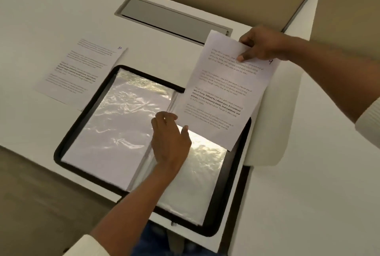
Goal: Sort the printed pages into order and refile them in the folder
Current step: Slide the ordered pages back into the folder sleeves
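Note:
A black-edged folder (86, 120) lies open on the white desk, its clear plastic sleeves (115, 124) shining on both sides. My right hand (261, 45) pinches the top of a printed page (224, 93) marked 9 and holds it above the folder's right half. My left hand (170, 140) rests on the right-hand sleeve near the spine, fingertips at the page's lower left corner, thumb spread apart. Another printed page (80, 70), marked 10, lies flat on the desk left of the folder.
A grey cable-slot cover (172, 19) is set into the desk (41, 19) behind the folder. A white rounded panel edge (273, 132) runs along the folder's right side. The folder's near corner overhangs the desk's front edge.

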Demonstrator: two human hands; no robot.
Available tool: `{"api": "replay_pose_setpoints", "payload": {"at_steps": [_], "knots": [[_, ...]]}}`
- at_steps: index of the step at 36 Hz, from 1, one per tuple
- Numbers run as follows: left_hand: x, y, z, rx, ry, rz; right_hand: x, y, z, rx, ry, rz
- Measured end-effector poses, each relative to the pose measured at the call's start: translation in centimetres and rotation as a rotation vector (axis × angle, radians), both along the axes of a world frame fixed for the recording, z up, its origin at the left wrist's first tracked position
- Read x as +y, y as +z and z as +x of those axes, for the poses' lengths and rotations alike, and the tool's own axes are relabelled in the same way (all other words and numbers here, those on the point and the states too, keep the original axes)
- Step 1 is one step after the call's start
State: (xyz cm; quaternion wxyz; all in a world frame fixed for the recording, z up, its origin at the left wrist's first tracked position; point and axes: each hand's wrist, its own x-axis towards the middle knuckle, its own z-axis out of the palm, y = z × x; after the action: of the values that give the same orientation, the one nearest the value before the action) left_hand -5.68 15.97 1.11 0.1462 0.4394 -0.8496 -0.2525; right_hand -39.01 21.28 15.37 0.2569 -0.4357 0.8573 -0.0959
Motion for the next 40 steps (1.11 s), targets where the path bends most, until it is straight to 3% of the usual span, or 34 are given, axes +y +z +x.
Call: {"api": "replay_pose_setpoints", "payload": {"at_steps": [9, 20, 25, 30, 35, 40], "knots": [[6.4, -3.2, -4.4, -0.137, -0.21, -0.123, 0.4, 2.0, -6.2, 0.129, -0.05, -0.047], [8.3, -2.7, -9.7, -0.354, -0.195, -0.127, -0.3, 4.0, -10.9, 0.156, -0.039, -0.047], [8.5, -2.3, -9.8, -0.292, -0.175, -0.096, -0.4, 3.9, -11.2, 0.084, -0.104, -0.046], [8.8, -2.7, -9.2, -0.097, -0.144, -0.037, -0.4, 3.4, -11.4, 0.004, -0.143, -0.032], [9.4, -1.6, -8.7, 0.069, 0.095, 0.151, -0.2, 3.2, -11.3, -0.043, -0.173, -0.018], [9.0, -0.8, -8.3, 0.145, 0.217, 0.181, -0.1, 3.4, -11.6, -0.077, -0.18, -0.028]]}}
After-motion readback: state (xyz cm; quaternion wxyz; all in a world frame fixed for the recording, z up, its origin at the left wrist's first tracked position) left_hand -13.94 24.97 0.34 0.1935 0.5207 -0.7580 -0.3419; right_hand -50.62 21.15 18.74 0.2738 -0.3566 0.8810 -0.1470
